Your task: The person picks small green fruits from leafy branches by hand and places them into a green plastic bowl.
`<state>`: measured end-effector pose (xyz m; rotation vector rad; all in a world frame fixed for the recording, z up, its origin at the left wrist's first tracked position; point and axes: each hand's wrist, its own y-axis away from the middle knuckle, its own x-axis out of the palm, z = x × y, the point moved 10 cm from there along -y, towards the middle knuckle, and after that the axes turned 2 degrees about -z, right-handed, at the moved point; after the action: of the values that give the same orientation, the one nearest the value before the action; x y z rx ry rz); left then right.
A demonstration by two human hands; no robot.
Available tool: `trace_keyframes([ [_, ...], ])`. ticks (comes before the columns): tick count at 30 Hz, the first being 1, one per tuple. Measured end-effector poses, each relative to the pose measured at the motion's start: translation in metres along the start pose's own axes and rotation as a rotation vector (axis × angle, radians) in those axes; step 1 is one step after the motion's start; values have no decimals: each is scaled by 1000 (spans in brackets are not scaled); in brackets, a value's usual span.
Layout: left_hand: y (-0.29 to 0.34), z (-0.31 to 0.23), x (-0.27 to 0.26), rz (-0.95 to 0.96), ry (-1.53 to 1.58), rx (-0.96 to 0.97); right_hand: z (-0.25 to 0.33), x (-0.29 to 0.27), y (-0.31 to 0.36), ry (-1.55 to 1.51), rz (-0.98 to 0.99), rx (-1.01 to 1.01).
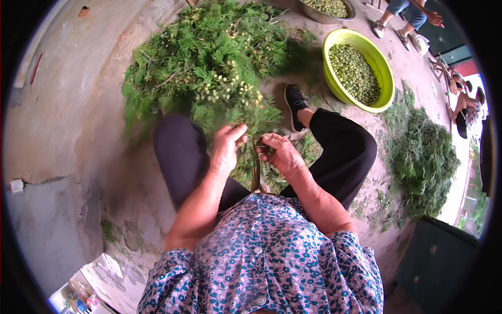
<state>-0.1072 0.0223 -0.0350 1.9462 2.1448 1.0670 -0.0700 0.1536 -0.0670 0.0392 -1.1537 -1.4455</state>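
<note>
A large pile of cut evergreen branches (pixel 209 52), with feathery green leaves and clusters of pale round seed cones (pixel 222 86), lies in front of my knees. My left hand (pixel 228 148) is raised at the pile's near edge, its fingers pinched together; whatever is in them is too small to make out. Close beside it, apart by a small gap, my right hand (pixel 282 154) has its fingers curled at the top of a dark brown stem-like piece (pixel 256 175). That piece runs down between my thighs toward my shirt.
A yellow-green basin (pixel 380 58) full of small round green cones stands beyond my right foot (pixel 296 104). Farther off is a metal basin (pixel 318 17) with similar contents. More green branches (pixel 421 159) lie at right. Other people sit at far right, one with visible legs (pixel 415 20).
</note>
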Motion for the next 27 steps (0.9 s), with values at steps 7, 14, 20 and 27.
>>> trace_keyframes([
  [7, 8, -17, 11, 50, -274, 133, 118, -45, 0, -357, 16, -362],
  [14, 17, 4, 49, 430, -634, 124, 200, -72, 28, -563, -88, -755],
  [20, 36, 14, 70, 694, -1106, 343, 38, -48, -18, -25, -182, -111],
  [27, 50, 32, 68, 817, -1223, 440, 8, -15, -23, 467, -76, -162],
])
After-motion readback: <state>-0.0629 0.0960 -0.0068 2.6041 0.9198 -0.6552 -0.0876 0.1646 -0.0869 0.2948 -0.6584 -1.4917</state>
